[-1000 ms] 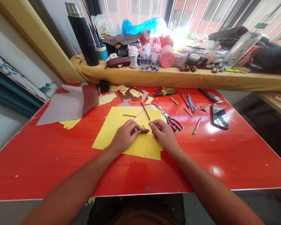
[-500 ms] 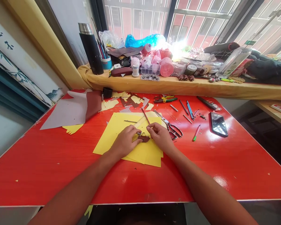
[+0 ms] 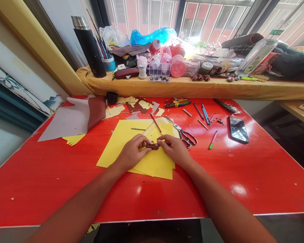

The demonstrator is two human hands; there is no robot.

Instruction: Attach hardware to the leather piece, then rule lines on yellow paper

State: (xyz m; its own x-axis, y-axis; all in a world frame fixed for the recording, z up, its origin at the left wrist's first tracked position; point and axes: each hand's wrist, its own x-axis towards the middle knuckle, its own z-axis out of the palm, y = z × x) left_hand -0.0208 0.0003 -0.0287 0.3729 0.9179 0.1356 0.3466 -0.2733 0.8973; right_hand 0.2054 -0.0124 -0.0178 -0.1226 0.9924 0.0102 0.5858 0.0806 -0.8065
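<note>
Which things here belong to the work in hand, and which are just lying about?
Likely in the work:
small brown piece, held between left hand and right hand
yellow sheets beneath

Likely just lying about:
phone
black flask
blue plastic bag

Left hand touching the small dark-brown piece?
Touching. The head view shows the left hand gripping the small dark-brown piece at its left end, with no gap visible.

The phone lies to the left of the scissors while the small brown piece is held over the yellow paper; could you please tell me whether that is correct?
Not quite: the head view shows the phone to the right of the scissors. The small brown piece is indeed held over the yellow paper.
</note>
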